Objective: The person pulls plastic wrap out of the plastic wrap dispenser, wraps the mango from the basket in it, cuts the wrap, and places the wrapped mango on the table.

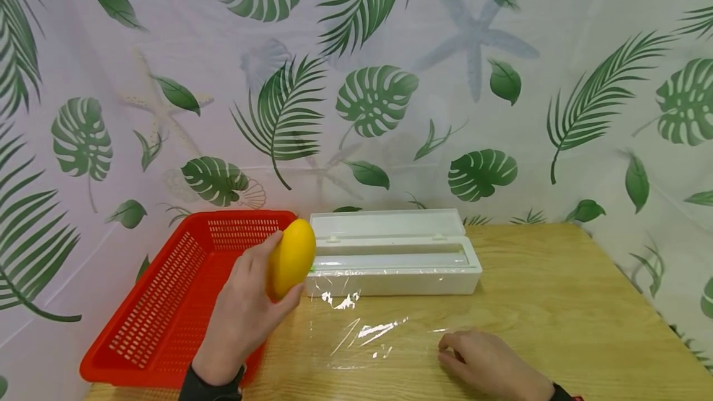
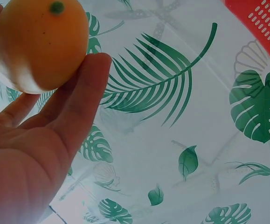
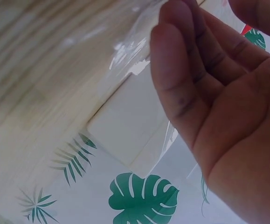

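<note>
No text, label, brand, number or sign can be read in the head view or in either wrist view
</note>
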The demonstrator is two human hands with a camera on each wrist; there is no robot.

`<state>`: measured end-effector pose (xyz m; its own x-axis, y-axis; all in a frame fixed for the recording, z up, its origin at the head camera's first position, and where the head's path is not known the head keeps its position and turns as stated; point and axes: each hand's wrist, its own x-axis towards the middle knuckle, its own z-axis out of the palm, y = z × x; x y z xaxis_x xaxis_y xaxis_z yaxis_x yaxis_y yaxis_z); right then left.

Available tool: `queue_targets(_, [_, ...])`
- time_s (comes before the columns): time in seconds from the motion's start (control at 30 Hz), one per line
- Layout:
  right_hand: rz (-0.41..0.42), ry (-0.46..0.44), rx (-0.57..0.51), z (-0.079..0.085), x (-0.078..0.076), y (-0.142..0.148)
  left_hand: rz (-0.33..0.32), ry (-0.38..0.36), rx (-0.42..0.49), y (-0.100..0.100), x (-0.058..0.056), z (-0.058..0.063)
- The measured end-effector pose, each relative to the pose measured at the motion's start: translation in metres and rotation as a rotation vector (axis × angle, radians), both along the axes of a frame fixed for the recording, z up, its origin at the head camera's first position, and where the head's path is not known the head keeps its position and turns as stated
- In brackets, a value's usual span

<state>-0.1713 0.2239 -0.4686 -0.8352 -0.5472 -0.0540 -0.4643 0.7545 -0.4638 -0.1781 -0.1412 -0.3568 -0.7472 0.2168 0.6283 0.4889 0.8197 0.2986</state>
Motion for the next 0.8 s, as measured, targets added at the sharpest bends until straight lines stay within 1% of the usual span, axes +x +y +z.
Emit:
queue_targets(0.13, [-0.001,-0.022,0.004,-0.0011,0.0014,-0.0006,-0.016,0.004,-0.009,-0.0002,-0.0010,-0.0019])
queue_targets(0.27, [-0.001,0.014,0.012,-0.0011,0.0015,-0.0017,-0.032,0.013,-0.012,0.0002,-0.0026,-0.0006])
queue_targets(0.43, [0.002,0.053,0.027,-0.0004,0.0004,-0.0025,-0.034,0.013,-0.016,0.0011,-0.0038,0.0005])
queue_targets(0.67, [0.025,0.028,0.017,-0.0010,0.0016,-0.0005,-0.019,-0.001,-0.017,0.0009,-0.0025,-0.0015])
queue_targets(0.8, [0.019,0.002,0.022,-0.0019,0.0025,0.0000,-0.010,-0.007,-0.013,0.0006,-0.0015,-0.0026])
